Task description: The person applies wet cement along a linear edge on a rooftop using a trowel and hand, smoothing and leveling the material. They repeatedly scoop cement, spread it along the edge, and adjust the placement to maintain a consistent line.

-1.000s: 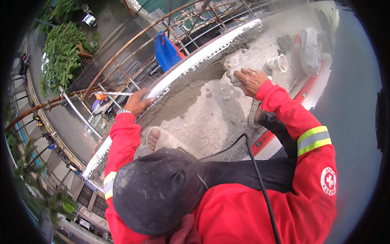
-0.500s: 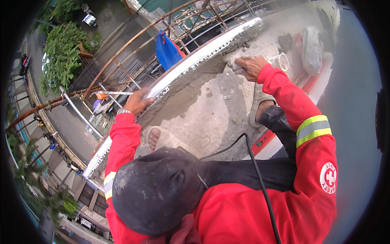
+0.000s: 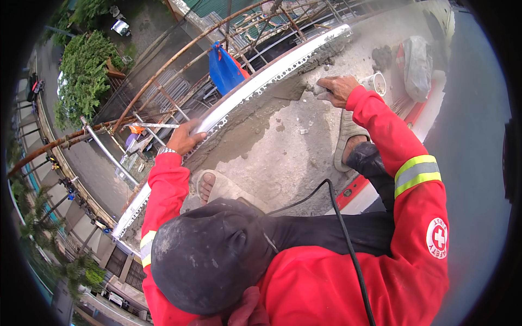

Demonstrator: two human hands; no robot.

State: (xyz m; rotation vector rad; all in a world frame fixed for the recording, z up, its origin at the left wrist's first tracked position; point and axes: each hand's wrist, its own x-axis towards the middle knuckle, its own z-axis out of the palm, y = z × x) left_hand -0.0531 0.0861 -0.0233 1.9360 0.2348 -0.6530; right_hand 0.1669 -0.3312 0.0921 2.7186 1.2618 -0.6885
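My left hand grips a long white corner bead with a perforated flange, the thumb on its inner side. The bead runs diagonally along the outer edge of the ledge. Wet grey mortar lies beside its holes. Farther right, my right hand is closed around the handle of what looks like a mortar-smeared trowel. Its blade points left into the mortar near the bead; mortar partly hides its outline. Both my sandalled feet rest on the ledge, one sandal near my left arm.
A white cup and a clear plastic bag sit beyond my right hand. A red level lies along the wall side. A black cable crosses my body. Outside the bead are scaffold poles, a blue cloth and a drop to the street.
My right hand has shifted very slightly, and its sleeve has moved a little to the left. My left hand stays on the corner bead.
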